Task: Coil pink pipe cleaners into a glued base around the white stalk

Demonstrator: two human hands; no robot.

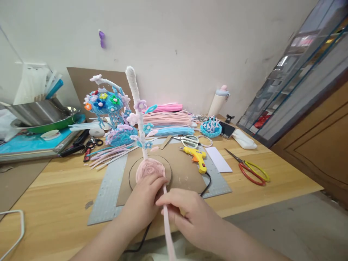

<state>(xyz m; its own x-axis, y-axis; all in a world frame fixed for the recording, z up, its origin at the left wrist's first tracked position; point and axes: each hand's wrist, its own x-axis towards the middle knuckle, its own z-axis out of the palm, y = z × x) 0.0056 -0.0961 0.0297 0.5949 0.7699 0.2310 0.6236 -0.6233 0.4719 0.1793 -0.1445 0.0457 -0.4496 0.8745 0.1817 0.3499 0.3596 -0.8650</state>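
A pale pink coil of pipe cleaners (150, 167) lies inside a drawn circle on the cardboard sheet (181, 174). Across its near edge the fingers of my left hand (148, 194) are closed, pressing on the coil where the loose strand leaves it. My right hand (189, 212) pinches that strand, a long pink pipe cleaner (168, 233) running down toward me. Rising behind the coil is a white wrapped stem (133, 85), with small purple, pink and blue flowers along its lower part. The undersides of my left fingers are hidden.
A yellow glue gun (197, 156) and red-and-yellow-handled scissors (251, 172) lie to the right. White-handled scissors (189, 140), pipe cleaner bundles (167, 119) and a blue flower-covered piece (107, 103) stand behind. A metal bowl (40, 112) is at left; a grey cutting mat (104, 203) lies underneath.
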